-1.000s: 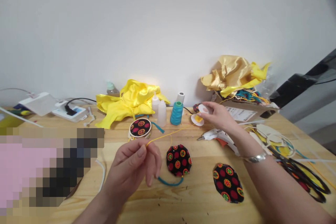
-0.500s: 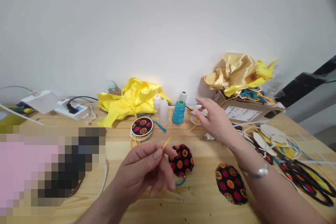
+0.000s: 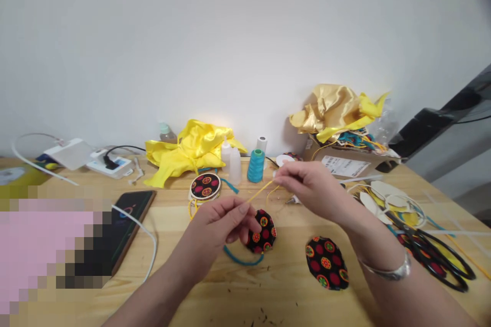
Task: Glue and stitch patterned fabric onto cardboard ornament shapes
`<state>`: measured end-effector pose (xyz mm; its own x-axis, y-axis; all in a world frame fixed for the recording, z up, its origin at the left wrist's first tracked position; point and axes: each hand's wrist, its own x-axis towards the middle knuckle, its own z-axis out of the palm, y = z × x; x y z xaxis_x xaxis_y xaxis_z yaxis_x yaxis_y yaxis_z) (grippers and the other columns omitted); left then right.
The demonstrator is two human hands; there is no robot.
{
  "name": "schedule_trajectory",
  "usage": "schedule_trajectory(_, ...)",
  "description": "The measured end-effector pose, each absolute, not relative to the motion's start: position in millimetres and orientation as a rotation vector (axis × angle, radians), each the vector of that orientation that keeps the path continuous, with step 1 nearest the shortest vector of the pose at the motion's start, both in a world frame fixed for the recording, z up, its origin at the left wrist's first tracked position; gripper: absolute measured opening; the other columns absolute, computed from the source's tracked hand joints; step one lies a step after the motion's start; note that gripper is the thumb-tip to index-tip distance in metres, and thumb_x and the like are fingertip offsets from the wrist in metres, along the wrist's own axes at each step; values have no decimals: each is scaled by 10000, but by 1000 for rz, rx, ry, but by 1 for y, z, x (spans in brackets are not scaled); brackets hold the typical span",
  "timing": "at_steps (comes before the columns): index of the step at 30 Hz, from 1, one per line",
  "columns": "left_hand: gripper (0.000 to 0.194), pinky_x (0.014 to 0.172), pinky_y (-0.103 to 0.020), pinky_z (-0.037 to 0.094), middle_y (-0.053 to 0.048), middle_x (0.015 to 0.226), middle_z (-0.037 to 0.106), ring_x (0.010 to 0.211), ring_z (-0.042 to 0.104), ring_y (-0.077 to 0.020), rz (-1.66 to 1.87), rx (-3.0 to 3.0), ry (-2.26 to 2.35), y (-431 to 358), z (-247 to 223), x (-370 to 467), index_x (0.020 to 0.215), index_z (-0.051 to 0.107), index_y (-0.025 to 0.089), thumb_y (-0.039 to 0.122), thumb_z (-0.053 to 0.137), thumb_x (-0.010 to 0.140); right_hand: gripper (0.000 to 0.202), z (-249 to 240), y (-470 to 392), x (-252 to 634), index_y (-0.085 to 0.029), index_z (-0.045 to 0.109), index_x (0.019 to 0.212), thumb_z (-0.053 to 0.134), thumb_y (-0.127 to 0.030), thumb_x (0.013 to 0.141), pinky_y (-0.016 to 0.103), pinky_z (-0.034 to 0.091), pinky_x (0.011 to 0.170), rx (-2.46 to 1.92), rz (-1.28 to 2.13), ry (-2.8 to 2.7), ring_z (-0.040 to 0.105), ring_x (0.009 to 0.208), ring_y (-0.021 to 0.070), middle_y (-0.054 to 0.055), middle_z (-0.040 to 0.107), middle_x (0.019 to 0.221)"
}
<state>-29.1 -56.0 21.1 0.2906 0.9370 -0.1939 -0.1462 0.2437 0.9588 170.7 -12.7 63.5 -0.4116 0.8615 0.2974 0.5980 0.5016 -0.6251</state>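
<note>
A thin yellow cord (image 3: 261, 191) stretches between my two hands. My left hand (image 3: 230, 222) pinches its lower end, above a black patterned fabric oval (image 3: 265, 235) that it partly hides. My right hand (image 3: 303, 184) pinches the upper end, in front of a white spool (image 3: 284, 159). A blue cord (image 3: 245, 263) curves from under my left hand to the lower edge of that oval. Another patterned oval (image 3: 327, 263) lies on the table to the right, below my right hand.
At the back stand a teal thread cone (image 3: 255, 166), white bottles (image 3: 235, 166) and yellow satin (image 3: 187, 150). Black scissors (image 3: 433, 253) lie at the right, before a cloth-filled cardboard box (image 3: 345, 166). A phone (image 3: 132, 214) and white cable (image 3: 153, 250) are at the left.
My right hand has moved from open beside the spool to a pinch on the yellow cord, which is now taut. More of the blue cord shows. The view has shifted slightly.
</note>
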Motion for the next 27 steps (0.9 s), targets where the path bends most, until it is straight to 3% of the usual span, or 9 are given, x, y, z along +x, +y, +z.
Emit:
schedule_trajectory(5,210,526,-214,394,-84,742,722,630,604,-127,1118,1097,1045,-35,45,-13,775,699,121,312,613,776,221,73,2,177,-161,624,663,557,-316,805,235,322,504,-1223,636,-1828,428,527,101,-24,524,556)
schedule_trajectory(8,190,684,-273,463,-97,818,727,799,643,-183,1277,991,958,-19,53,1,799,706,110,281,639,750,163,77,7,171,-165,642,645,608,-275,760,256,382,588,-1140,642,-1766,499,632,126,3,569,657)
schedule_trajectory(12,140,813,-318,470,-77,781,727,794,655,-174,1330,853,785,-8,52,15,775,704,106,230,653,733,69,72,10,162,-199,687,669,653,-229,721,287,397,670,-1096,579,-1825,506,714,141,4,546,717)
schedule_trajectory(23,185,757,-303,489,-76,791,716,733,648,-160,1207,847,601,-3,43,21,823,700,102,209,551,803,64,55,20,152,-221,721,731,706,-223,669,297,375,654,-1193,565,-1783,451,750,162,5,483,715)
schedule_trajectory(27,162,633,-248,478,-32,701,657,619,582,-109,1226,844,643,-2,40,25,776,667,120,244,566,798,54,54,21,152,-197,702,722,676,-222,682,263,370,583,-1193,717,-1754,460,698,141,7,503,738)
